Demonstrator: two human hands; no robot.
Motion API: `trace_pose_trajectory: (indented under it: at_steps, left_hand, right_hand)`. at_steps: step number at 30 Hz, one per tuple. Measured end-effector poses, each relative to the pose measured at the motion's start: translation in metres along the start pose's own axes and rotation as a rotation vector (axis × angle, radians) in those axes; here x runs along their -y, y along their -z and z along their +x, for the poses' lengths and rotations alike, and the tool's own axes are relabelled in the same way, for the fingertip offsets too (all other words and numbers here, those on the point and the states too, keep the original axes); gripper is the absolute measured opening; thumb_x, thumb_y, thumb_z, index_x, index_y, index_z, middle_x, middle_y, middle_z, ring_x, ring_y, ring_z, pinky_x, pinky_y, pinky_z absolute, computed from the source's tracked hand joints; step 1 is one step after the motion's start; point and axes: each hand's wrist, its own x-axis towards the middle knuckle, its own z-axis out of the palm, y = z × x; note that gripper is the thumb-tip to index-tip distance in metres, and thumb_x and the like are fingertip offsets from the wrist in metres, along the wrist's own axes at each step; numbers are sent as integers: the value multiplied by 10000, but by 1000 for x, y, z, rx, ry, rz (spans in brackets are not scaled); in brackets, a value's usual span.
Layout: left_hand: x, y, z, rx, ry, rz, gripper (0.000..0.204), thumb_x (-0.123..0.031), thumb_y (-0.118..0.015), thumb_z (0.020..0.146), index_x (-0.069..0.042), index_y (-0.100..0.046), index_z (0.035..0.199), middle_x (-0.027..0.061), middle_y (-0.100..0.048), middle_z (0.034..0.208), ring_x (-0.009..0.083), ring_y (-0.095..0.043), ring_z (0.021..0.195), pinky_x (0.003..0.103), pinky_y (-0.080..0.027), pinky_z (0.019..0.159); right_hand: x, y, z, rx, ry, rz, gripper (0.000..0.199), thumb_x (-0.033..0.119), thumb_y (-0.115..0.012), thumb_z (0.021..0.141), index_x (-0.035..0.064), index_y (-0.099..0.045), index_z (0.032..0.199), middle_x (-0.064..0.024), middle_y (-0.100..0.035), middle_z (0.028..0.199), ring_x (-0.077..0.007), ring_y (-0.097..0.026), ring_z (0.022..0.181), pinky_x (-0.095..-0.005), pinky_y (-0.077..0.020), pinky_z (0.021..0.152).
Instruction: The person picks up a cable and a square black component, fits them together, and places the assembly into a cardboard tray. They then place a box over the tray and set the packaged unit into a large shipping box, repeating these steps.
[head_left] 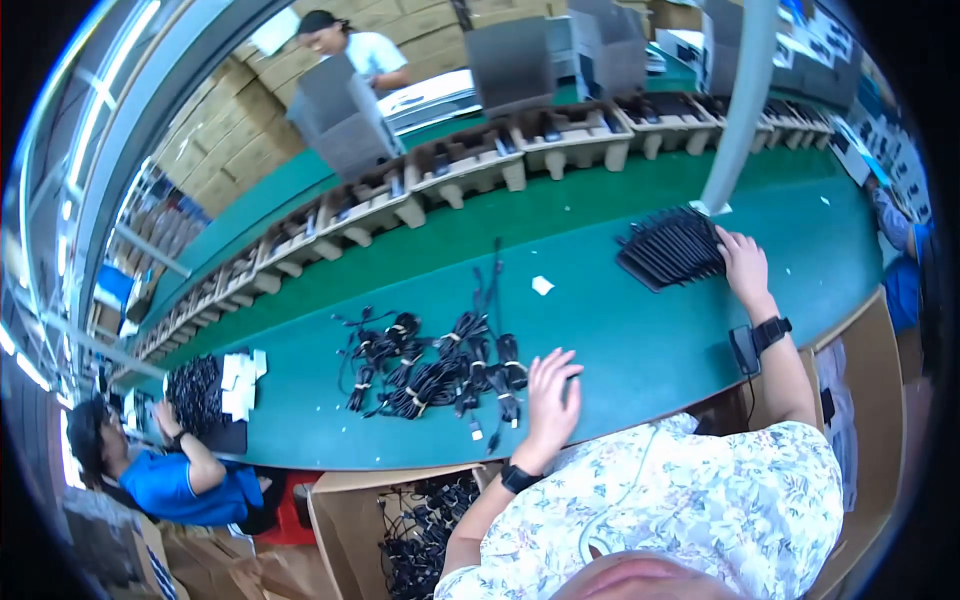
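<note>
Along the upper middle of the frame a row of pale moulded trays (pixel 575 138) runs on a green conveyor, with grey upright cartons (pixel 343 115) behind them and stacked brown boxes filling the top left. A small white slip (pixel 542 285) lies alone on the teal table (pixel 640 340) near the centre, and a scatter of white labels (pixel 240 380) sits at the lower left beside another person in blue. An open brown carton (pixel 400 530) at the bottom centre holds more black cables, partly cut off by the frame edge. The left hand (pixel 552 395) hovers with fingers spread and released, grasping nothing, just beside the pile of bundled black cables (pixel 430 365) in the middle of the table. The right hand (pixel 742 265) reaches to the centre right, fingers lying loosely on a fanned stack of flat black pieces (pixel 672 248); it seems to press rather than grip them, though the blur makes that uncertain. Both wrists wear black bands.
</note>
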Motion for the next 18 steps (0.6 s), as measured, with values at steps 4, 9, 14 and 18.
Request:
trace_pose_trajectory:
  at_steps: [4, 9, 14, 18]
  left_hand:
    - [-8, 3, 4, 23, 31, -2, 166, -17, -541, 810, -64, -595, 960, 113, -577, 1151, 301, -470, 1186, 455, -288, 1042]
    - [-11, 10, 11, 14, 80, 43, 195, 45, -528, 794, -38, -587, 960, 118, -583, 1125, 305, -499, 1143, 407, -386, 965]
    - [-24, 2, 17, -13, 78, 190, 205, 74, -521, 782, -24, -585, 950, 123, -587, 1105, 315, -513, 1114, 398, -411, 927]
    - [-24, 7, 15, -12, 119, 165, 198, 85, -518, 773, -21, -590, 924, 128, -593, 1086, 326, -524, 1094, 398, -409, 932]
  right_hand:
    - [-15, 39, 33, -76, -41, 25, 256, 242, -526, 893, 122, -602, 1105, -53, -632, 994, -290, -579, 913, -369, -469, 756]
    - [22, 51, 111, -181, -55, 1034, 236, 190, -542, 917, -18, -564, 1026, -20, -575, 780, -96, -544, 736, -237, -429, 652]
    - [66, 22, 205, -148, -13, 1295, 230, 196, -542, 920, -19, -571, 999, 2, -581, 804, -78, -531, 748, -210, -424, 682]
    - [76, -21, 268, -55, -96, 1386, 229, 197, -541, 919, -13, -577, 1001, -5, -583, 795, -68, -527, 743, -208, -425, 680]
